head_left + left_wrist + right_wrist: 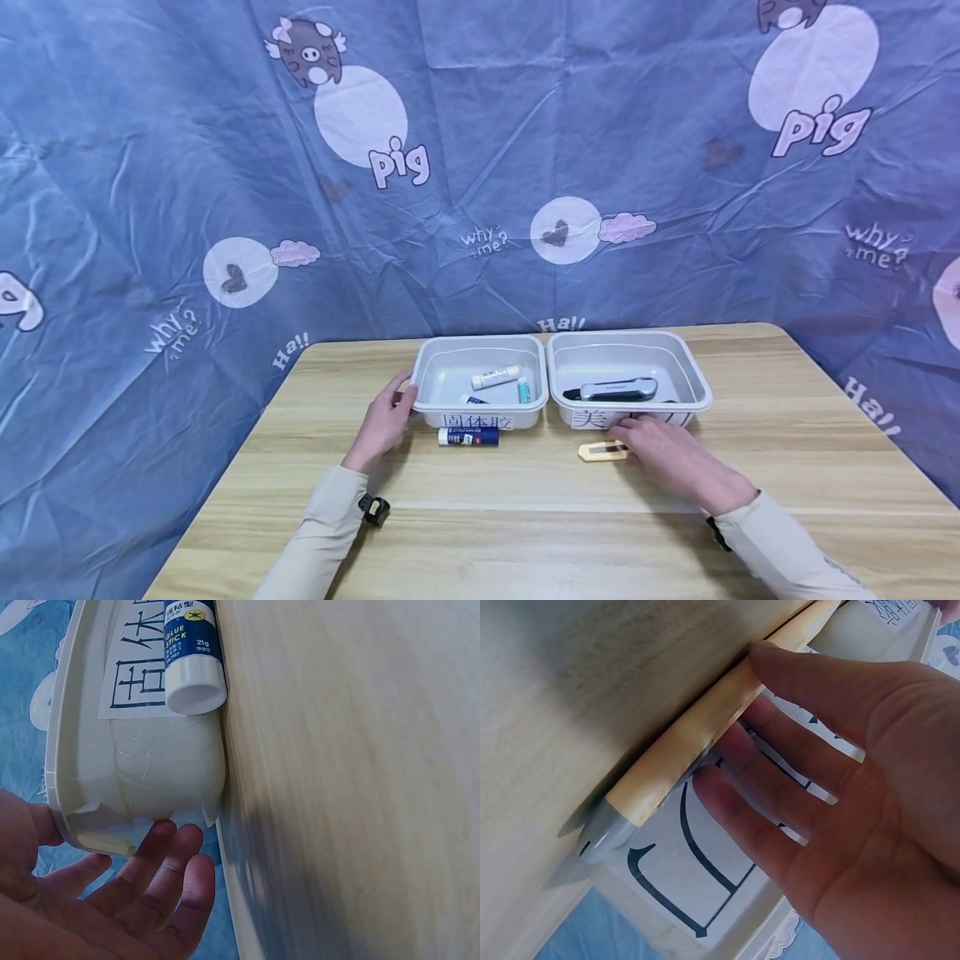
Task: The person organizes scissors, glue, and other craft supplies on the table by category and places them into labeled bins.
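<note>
In the head view my left hand (388,421) rests against the left end of a grey-white bin (431,400). Its thumb touches the rim and its relaxed fingers (161,847) lie along the end wall. A blue glue stick (480,437) with white ends lies on the table against that bin's front. My right hand (660,454) pinches a yellow utility knife (596,452), thumb on one side and fingertips on the other. The knife (682,754) lies low at the table, beside the front of the right bin (697,392).
Inside the left bin lie a white glue stick (495,377), a teal one (523,390) and a dark-capped one (474,400). The right bin holds a grey-and-black utility knife (618,389) and a partly hidden dark item. Both bins carry front labels. A blue curtain (480,167) hangs behind the wooden table (487,525).
</note>
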`<control>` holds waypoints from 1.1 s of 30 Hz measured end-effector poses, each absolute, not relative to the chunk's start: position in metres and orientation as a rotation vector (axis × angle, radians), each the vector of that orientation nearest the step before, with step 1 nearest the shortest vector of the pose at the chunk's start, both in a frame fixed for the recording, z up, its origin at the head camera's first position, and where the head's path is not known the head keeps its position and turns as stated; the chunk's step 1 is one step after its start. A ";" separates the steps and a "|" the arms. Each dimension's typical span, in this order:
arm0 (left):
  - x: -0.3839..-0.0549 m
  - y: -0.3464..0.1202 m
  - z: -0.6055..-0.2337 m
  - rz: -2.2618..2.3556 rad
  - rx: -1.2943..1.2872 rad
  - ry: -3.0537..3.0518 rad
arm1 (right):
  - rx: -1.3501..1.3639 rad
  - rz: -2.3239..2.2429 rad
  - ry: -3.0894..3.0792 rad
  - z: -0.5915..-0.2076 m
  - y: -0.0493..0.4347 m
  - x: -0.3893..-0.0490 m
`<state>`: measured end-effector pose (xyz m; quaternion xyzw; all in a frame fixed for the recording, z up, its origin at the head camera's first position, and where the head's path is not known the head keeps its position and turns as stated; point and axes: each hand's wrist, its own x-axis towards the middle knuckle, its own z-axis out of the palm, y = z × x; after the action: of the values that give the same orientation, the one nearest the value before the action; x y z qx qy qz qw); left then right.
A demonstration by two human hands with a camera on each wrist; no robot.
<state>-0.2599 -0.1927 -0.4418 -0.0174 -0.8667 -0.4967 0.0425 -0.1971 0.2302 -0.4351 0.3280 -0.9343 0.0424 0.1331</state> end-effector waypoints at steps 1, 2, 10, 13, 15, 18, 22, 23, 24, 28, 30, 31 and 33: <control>-0.260 -0.192 -0.442 -1.518 -0.052 -2.653 | 0.950 0.122 -2.710 -0.435 0.230 -0.197; -0.261 -0.192 -0.442 -1.517 -0.054 -2.653 | 0.950 0.121 -2.708 -0.435 0.231 -0.197; -0.263 -0.193 -0.442 -1.521 -0.053 -2.656 | 0.955 0.126 -2.695 -0.437 0.231 -0.198; -0.263 -0.193 -0.443 -1.518 -0.055 -2.655 | 0.959 0.124 -2.699 -0.437 0.231 -0.198; -0.262 -0.193 -0.443 -1.514 -0.057 -2.655 | 0.962 0.114 -2.709 -0.436 0.230 -0.197; -0.261 -0.193 -0.443 -1.508 -0.057 -2.658 | 0.965 0.105 -2.727 -0.436 0.229 -0.197; -0.261 -0.193 -0.442 -1.496 -0.063 -2.660 | 0.963 0.114 -2.746 -0.435 0.229 -0.197; -0.261 -0.193 -0.442 -1.495 -0.064 -2.660 | 0.963 0.115 -2.747 -0.435 0.229 -0.197; -0.260 -0.193 -0.442 -1.494 -0.066 -2.660 | 0.960 0.112 -2.749 -0.435 0.229 -0.196; -0.261 -0.193 -0.443 -1.502 -0.065 -2.658 | 0.950 0.107 -2.750 -0.433 0.229 -0.195; -0.261 -0.193 -0.444 -1.505 -0.065 -2.656 | 0.944 0.106 -2.747 -0.432 0.229 -0.194; -0.261 -0.193 -0.444 -1.506 -0.065 -2.655 | 0.944 0.110 -2.745 -0.431 0.229 -0.194; -0.261 -0.193 -0.444 -1.506 -0.064 -2.653 | 0.942 0.123 -2.745 -0.430 0.229 -0.194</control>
<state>-0.2613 -0.1931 -0.4443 -0.0210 -0.8685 -0.4931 0.0453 -0.1935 0.2291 -0.4297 0.3221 -0.9384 0.0420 0.1182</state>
